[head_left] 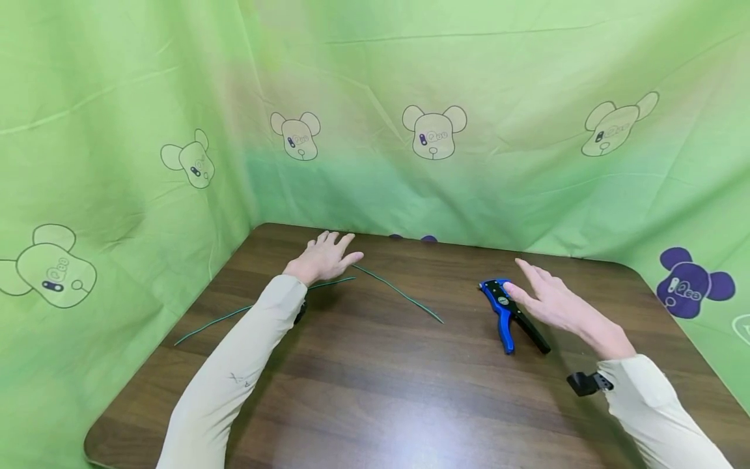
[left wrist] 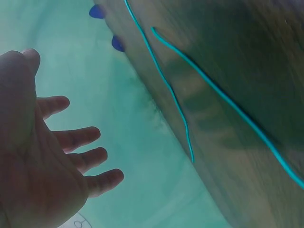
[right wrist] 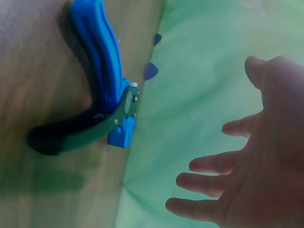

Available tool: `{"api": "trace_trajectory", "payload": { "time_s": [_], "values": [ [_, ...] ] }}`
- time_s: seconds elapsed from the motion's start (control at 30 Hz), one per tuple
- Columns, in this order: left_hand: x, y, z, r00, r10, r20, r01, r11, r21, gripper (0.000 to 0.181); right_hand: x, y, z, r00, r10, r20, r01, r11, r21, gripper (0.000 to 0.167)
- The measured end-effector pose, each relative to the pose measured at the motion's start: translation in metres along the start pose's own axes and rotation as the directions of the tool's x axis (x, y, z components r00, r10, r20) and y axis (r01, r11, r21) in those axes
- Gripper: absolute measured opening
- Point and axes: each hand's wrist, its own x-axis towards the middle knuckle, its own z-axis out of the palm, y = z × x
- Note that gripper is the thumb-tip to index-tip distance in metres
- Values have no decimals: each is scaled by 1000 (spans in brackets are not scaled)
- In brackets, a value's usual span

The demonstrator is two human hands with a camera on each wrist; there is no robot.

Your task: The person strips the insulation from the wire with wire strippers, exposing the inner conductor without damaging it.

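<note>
My left hand (head_left: 321,259) hovers over the far left of the table with its fingers spread, holding nothing. Beneath it and the forearm runs a thin green wire (head_left: 219,318), partly hidden by the arm. A second green wire (head_left: 404,294) lies just right of that hand, slanting towards the table's middle. Both wires show in the left wrist view, apart from the fingers (left wrist: 78,138). On the right, a wire stripper (head_left: 505,311) with one blue and one black handle lies with its handles apart. My right hand (head_left: 556,301) is held above and beside it, fingers extended, gripping nothing.
The brown wooden table (head_left: 363,378) has rounded corners. A green curtain (head_left: 363,189) printed with bear heads hangs along its back and left side and also shows at the right. Light reflects off the table's near middle.
</note>
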Motion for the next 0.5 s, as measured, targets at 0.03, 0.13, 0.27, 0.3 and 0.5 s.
{"api": "trace_trajectory", "payload": {
  "time_s": [0.03,0.13,0.27,0.3,0.5],
  "values": [
    [0,1,1,1000,3,1,-3,1000,2,73,-1,0,2,1000,1,-1,-1,1000,0,79],
    [0,5,5,1000,12,3,-12,1000,-1,72,-6,-1,6,1000,11,7,-11,1000,2,81],
    [0,11,10,999,44,-12,-44,999,-10,69,-12,-3,12,999,38,18,-37,999,-11,83],
    [1,12,12,998,54,-17,-55,998,-16,69,-13,-3,13,999,45,18,-45,999,-16,83],
    [2,22,20,993,109,-40,-111,993,-38,66,-18,-4,22,998,66,16,-66,997,-37,84]
  ]
}}
